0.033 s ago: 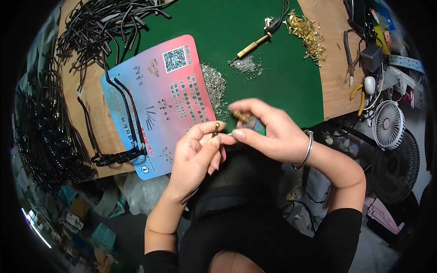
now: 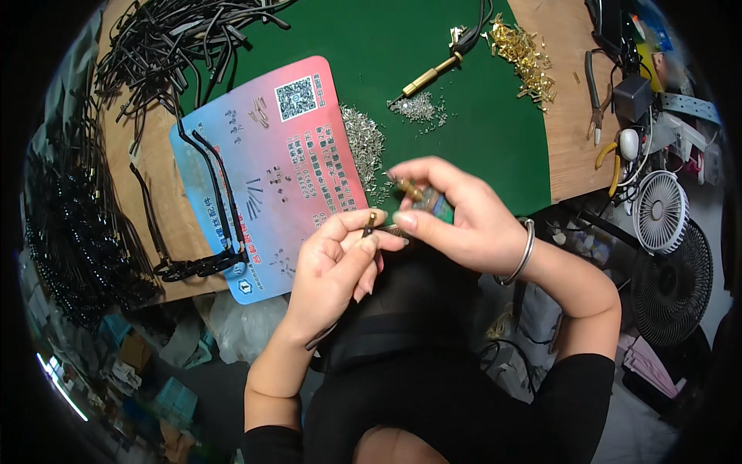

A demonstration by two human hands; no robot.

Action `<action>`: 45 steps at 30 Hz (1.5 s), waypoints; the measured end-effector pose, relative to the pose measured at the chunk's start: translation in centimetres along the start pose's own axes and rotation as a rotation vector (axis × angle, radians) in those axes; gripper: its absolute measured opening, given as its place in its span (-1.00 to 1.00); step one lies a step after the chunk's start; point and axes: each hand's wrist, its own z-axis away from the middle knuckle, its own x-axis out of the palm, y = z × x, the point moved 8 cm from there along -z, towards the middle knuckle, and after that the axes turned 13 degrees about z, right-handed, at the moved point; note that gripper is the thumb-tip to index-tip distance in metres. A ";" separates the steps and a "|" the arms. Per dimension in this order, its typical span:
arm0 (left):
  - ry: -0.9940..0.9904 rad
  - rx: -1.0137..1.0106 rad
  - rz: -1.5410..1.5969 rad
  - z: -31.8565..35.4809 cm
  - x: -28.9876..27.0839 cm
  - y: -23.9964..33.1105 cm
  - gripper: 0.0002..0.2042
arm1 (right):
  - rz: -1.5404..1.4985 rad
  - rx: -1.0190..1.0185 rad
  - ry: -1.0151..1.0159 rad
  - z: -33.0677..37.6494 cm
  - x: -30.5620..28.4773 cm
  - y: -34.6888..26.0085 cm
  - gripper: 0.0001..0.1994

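Observation:
My left hand (image 2: pixel 328 267) pinches a small dark piece with a gold-coloured metal end (image 2: pixel 371 222) between thumb and fingertips. A thin dark strip shows beside the left wrist; I cannot tell if it belongs to that piece. Close on the right, my right hand (image 2: pixel 471 220) is closed round a small tool (image 2: pixel 437 204) with a brass end and a green-blue body, partly hidden by the fingers; its exact kind is unclear. Thumb tip and left fingertips nearly meet. Behind both hands lie a pile of tiny silver pins (image 2: pixel 362 138) and a blue-pink printed mat (image 2: pixel 297 185).
A brass-handled driver (image 2: pixel 429 77) rests by small silver bits (image 2: pixel 421 110) on the green mat (image 2: pixel 495 155). Gold parts (image 2: pixel 522 58), pliers (image 2: pixel 593 100) and a white fan (image 2: pixel 659 211) are at right. Black strips (image 2: pixel 178 46) and black glasses frames (image 2: pixel 197 267) lie left.
The right hand and its tool have shifted slightly, and a bit more of the tool's body shows. The left hand keeps its pinch in almost the same place.

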 end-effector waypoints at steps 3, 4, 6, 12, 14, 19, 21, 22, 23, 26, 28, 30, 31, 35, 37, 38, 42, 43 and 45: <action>-0.083 -0.033 0.011 0.7 0.9 0.2 -0.75 | -0.120 0.004 -0.084 -1.6 0.5 -0.4 -0.56; -0.087 -0.038 0.003 0.9 1.0 0.2 -0.75 | -0.187 0.052 -0.148 -1.7 0.9 -0.1 -0.56; -0.083 -0.042 -0.007 1.3 1.1 0.3 -0.75 | -0.319 0.143 -0.290 -1.8 2.1 0.4 -0.54; -0.090 -0.083 -0.025 1.2 1.2 -0.3 -0.74 | -0.365 0.249 -0.419 -1.8 3.4 1.3 -0.51; -0.119 -0.068 -0.093 1.2 1.2 -0.1 -0.74 | -0.298 0.221 -0.405 -1.9 3.0 1.0 -0.51; -0.079 0.045 -0.136 0.6 0.3 0.1 -0.77 | 0.187 -0.052 -0.068 -1.5 1.5 1.0 -0.54; 0.025 0.146 -0.200 0.1 -0.8 0.3 -0.79 | 0.111 0.053 -0.099 0.9 0.8 0.2 -0.64; 0.078 0.194 -0.303 -0.1 -1.1 0.3 -0.81 | 0.113 0.007 -0.116 1.5 1.0 -0.2 -0.65; 0.097 0.221 -0.315 -0.3 -1.1 0.1 -0.81 | 0.118 -0.084 -0.085 1.7 1.5 -0.6 -0.65; 0.135 0.278 -0.341 -0.7 -1.2 -0.2 -0.81 | 0.163 -0.211 -0.003 1.9 2.8 -1.1 -0.64; 0.141 0.266 -0.350 -0.6 -1.2 -0.2 -0.79 | 0.107 -0.239 -0.022 1.4 3.3 -0.8 -0.66; 0.149 0.264 -0.368 -0.6 -1.1 -0.2 -0.78 | 0.151 -0.237 -0.008 1.3 3.4 -0.9 -0.67; 0.157 0.264 -0.369 -0.6 -1.2 -0.2 -0.78 | 0.171 -0.237 0.000 1.3 3.4 -1.0 -0.68; 0.192 0.288 -0.344 -0.5 -1.4 -0.2 -0.80 | 0.174 -0.242 -0.005 1.2 3.4 -1.1 -0.69; 0.212 0.334 -0.411 -0.3 -1.3 0.2 -0.81 | 0.133 -0.226 -0.011 1.2 3.4 -0.9 -0.69; 0.220 0.368 -0.491 -0.2 -1.0 0.4 -0.80 | 0.083 -0.211 -0.036 1.1 3.5 -0.7 -0.68; 0.297 0.678 -0.941 0.7 0.2 1.3 -0.77 | -0.329 0.292 -0.343 0.8 4.3 0.7 -0.64; 0.299 0.709 -0.953 0.7 0.4 1.3 -0.76 | -0.479 0.527 -0.460 1.6 4.9 0.8 -0.62; 0.304 0.771 -0.975 0.8 0.7 1.6 -0.74 | -0.506 0.508 -0.436 1.6 5.0 0.3 -0.59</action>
